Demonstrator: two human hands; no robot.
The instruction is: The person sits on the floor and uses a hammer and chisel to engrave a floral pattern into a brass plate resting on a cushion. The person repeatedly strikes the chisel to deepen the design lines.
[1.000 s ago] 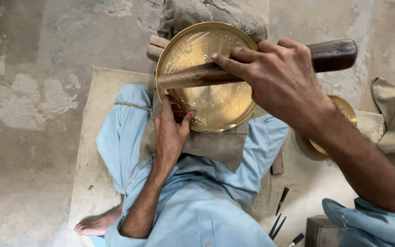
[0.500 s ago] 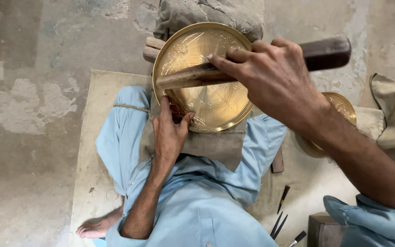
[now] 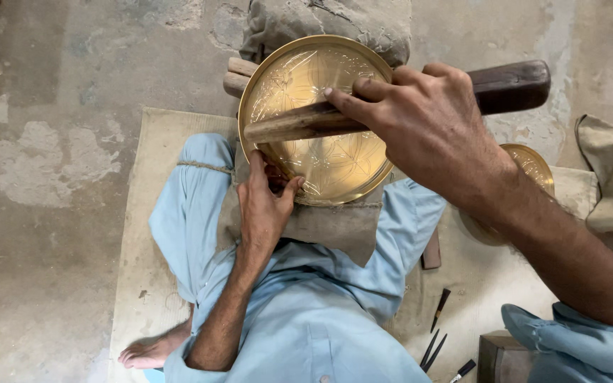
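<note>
A round engraved brass plate point(image 3: 335, 159) rests on a cloth pad over my lap, leaning toward a grey sack behind it. My right hand point(image 3: 420, 120) is shut on a thick wooden mallet point(image 3: 512, 85), raised just above the plate with its pale end point(image 3: 285, 130) across the plate's middle. My left hand point(image 3: 262, 206) sits at the plate's near left rim, fingers pinched at the brass; whatever small thing they hold is hidden. I sit cross-legged in light blue clothes point(image 3: 306, 312) on a tan mat point(image 3: 150, 234).
A second brass plate point(image 3: 533, 167) lies at the right behind my forearm. Thin dark tools point(image 3: 438, 333) lie on the mat by my right knee, next to a dark wooden block point(image 3: 498, 358). A grey sack point(image 3: 335, 25) and wooden rods point(image 3: 239, 74) sit beyond the plate. Concrete floor point(image 3: 44, 142) surrounds the mat.
The mallet and my right hand have shifted slightly left and down over the plate. My left hand stays at the plate's rim.
</note>
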